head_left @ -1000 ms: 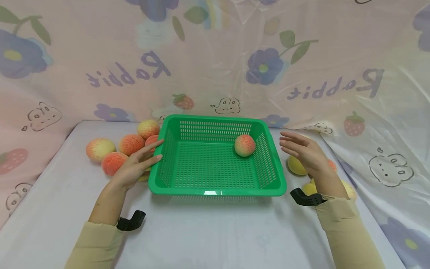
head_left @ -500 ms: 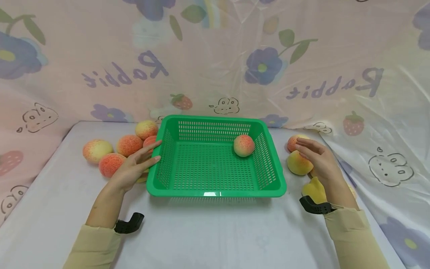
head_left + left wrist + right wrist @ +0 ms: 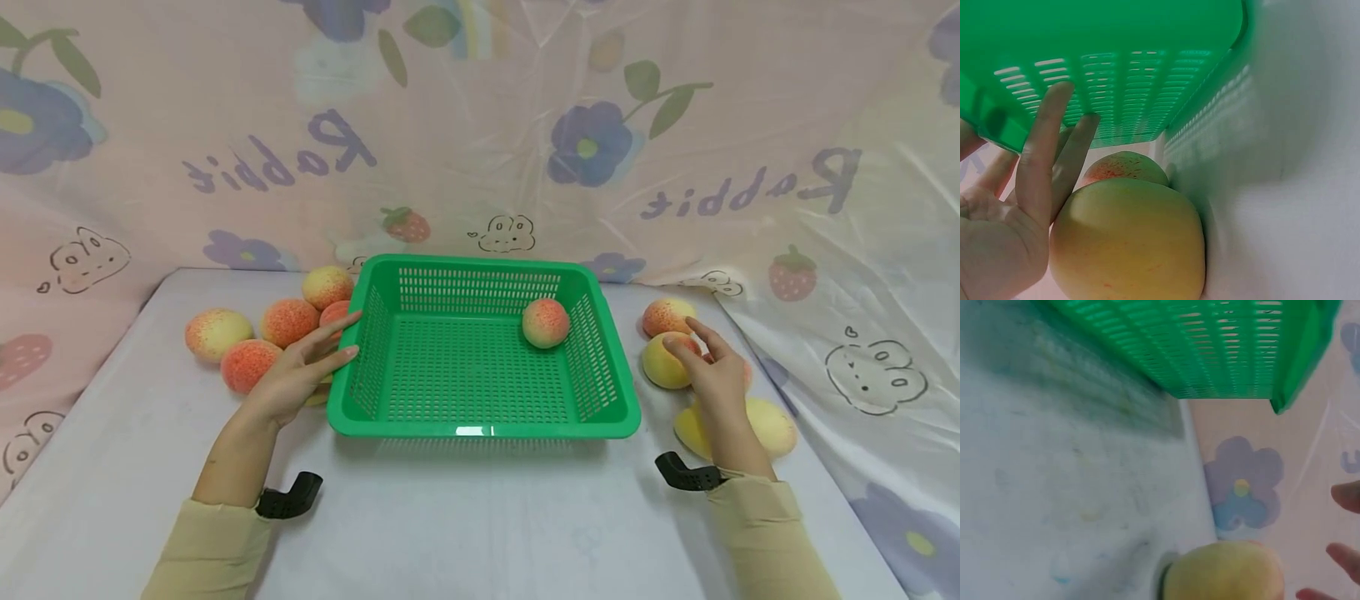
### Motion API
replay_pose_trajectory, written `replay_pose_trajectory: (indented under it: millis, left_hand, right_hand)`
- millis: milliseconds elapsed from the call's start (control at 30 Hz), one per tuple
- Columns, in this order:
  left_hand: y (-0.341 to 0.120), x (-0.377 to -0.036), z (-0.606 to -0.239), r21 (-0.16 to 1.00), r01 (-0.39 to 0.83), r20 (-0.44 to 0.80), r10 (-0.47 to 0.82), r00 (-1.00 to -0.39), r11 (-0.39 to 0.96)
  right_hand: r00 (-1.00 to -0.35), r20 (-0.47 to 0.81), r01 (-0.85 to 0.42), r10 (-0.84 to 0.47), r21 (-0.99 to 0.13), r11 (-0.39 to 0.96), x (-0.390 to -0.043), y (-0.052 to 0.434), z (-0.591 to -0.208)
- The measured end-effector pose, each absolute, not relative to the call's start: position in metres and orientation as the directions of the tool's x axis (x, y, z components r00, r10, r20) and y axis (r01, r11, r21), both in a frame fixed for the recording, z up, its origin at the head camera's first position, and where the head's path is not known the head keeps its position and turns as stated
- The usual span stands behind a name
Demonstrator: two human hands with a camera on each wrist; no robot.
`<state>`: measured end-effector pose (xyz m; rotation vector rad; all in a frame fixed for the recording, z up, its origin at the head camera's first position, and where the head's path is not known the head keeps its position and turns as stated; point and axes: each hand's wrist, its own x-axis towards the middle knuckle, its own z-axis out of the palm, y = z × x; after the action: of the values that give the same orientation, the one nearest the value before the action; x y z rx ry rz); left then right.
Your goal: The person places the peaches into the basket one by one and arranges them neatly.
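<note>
My right hand (image 3: pixel 712 367) hovers spread over the yellowish peach (image 3: pixel 666 363), fingertips touching — I'd curl fully round before lifting. My left hand (image 3: pixel 300 371) rests flat-fingered against the green basket (image 3: pixel 483 429) wall, steadying it on the surface (image 3: pixel 465 517) — one peach (image 3: pixel 545 322) lies inside.

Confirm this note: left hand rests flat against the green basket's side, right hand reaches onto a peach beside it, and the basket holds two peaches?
Not quite. The head view shows one peach in the green basket, not two. The left hand and right hand are as noted.
</note>
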<state>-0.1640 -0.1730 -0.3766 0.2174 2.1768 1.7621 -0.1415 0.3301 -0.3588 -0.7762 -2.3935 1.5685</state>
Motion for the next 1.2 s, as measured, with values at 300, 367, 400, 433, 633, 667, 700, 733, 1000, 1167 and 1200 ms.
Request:
replay_pose_trajectory:
  millis: [300, 367, 400, 433, 633, 667, 700, 733, 1000, 1167, 1200]
  left_hand:
    - [-0.174, -0.165, -0.377, 0.973, -0.09, -0.157, 0.321, -0.934, 0.213]
    - [-0.174, -0.164, -0.376, 0.973, -0.088, -0.155, 0.321, -0.934, 0.212]
    - [-0.174, -0.164, -0.376, 0.974, -0.086, -0.151, 0.324, -0.934, 0.208]
    - [-0.174, -0.164, -0.376, 0.975, -0.084, -0.15, 0.326, -0.934, 0.207]
    - [-0.172, -0.164, -0.376, 0.979, -0.078, -0.139, 0.33, -0.934, 0.191]
    - [-0.172, -0.164, -0.376, 0.979, -0.076, -0.136, 0.331, -0.934, 0.19]
    - [-0.172, -0.164, -0.376, 0.979, -0.075, -0.136, 0.331, -0.934, 0.192]
    - [-0.172, -0.164, -0.377, 0.978, -0.072, -0.134, 0.332, -0.934, 0.193]
    - [-0.171, -0.163, -0.376, 0.98, -0.073, -0.133, 0.34, -0.931, 0.184]
    - [-0.172, -0.164, -0.378, 0.979, -0.074, -0.135, 0.337, -0.932, 0.189]
    - [-0.172, -0.164, -0.379, 0.979, -0.073, -0.135, 0.337, -0.932, 0.189]
  right_hand:
    - [-0.849, -0.098, 0.331, 0.519, -0.864, 0.379, -0.145, 0.326, -0.364]
    - [-0.865, -0.105, 0.328, 0.491, -0.858, 0.396, -0.147, 0.327, -0.364]
    - [-0.872, -0.112, 0.331, 0.477, -0.853, 0.404, -0.148, 0.327, -0.364]
    - [-0.878, -0.124, 0.339, 0.462, -0.842, 0.419, -0.148, 0.328, -0.364]
    - [-0.894, -0.161, 0.37, 0.418, -0.793, 0.485, -0.151, 0.33, -0.365]
    - [-0.894, -0.155, 0.366, 0.42, -0.793, 0.487, -0.151, 0.33, -0.365]
    - [-0.895, -0.152, 0.364, 0.42, -0.792, 0.49, -0.151, 0.33, -0.366]
    - [-0.896, -0.143, 0.361, 0.42, -0.786, 0.503, -0.151, 0.33, -0.366]
    - [-0.896, -0.16, 0.405, 0.414, -0.677, 0.615, -0.153, 0.332, -0.37]
    - [-0.894, -0.225, 0.424, 0.388, -0.706, 0.567, -0.154, 0.331, -0.371]
    - [-0.893, -0.235, 0.425, 0.383, -0.719, 0.549, -0.154, 0.331, -0.372]
